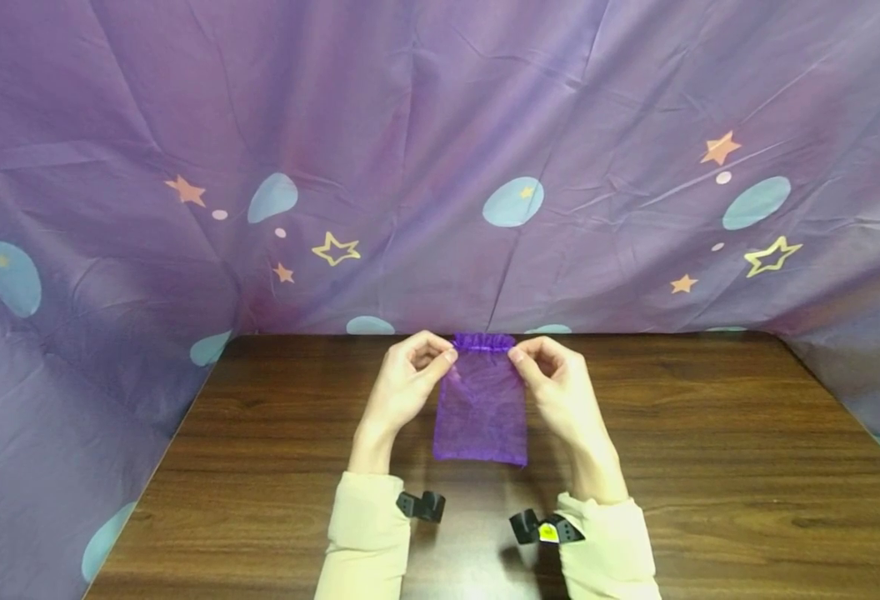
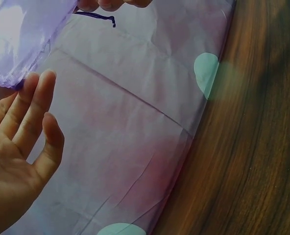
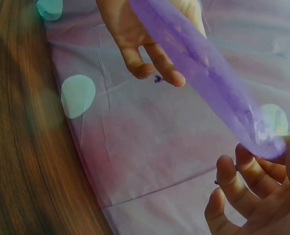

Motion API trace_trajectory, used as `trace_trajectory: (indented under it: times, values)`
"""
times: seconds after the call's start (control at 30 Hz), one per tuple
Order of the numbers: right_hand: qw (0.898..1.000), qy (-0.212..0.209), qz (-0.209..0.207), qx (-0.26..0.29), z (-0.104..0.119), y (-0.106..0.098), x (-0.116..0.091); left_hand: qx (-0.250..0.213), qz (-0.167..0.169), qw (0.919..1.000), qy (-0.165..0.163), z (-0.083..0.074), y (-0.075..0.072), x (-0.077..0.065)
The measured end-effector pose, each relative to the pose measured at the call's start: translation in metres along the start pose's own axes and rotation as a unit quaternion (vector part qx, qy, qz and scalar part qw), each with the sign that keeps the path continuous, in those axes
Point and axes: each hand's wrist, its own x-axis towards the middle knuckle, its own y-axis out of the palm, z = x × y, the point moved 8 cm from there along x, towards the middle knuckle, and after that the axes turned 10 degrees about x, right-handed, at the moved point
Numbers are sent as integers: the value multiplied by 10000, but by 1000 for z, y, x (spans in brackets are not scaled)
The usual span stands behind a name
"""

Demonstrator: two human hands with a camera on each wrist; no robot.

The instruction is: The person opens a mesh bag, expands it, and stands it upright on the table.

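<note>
A sheer purple drawstring bag (image 1: 482,408) hangs upright between the two hands, its gathered top edge uppermost. At the bag's upper left corner, the left hand (image 1: 407,379) pinches it between thumb and fingers. The right hand (image 1: 556,383) pinches the upper right corner likewise. In the left wrist view, the bag (image 2: 22,39) shows at the top left, above the left hand (image 2: 22,132), with a dark cord end (image 2: 103,18) sticking out. Seen from the right wrist, the bag (image 3: 204,73) stretches slantwise down to the right hand (image 3: 257,191). It looks flat, and I cannot make out anything inside.
Beneath the hands lies a dark wood-grain table (image 1: 260,467). A purple cloth (image 1: 410,125) with stars and blue ovals hangs behind it and along both sides. Black camera mounts (image 1: 421,505) sit at the wrists, over pale sleeves (image 1: 368,533).
</note>
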Motion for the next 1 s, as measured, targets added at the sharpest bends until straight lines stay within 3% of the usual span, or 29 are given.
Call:
trace_trajectory:
  times: [0.73,1.0]
  values:
    - [9999,-33,-107,71,1,-2,0,-28,-132,9994,-304,2,1,0]
    - [9996,163,-191,118,6,-2,-1,-105,-177,9992,-348,3,1,1]
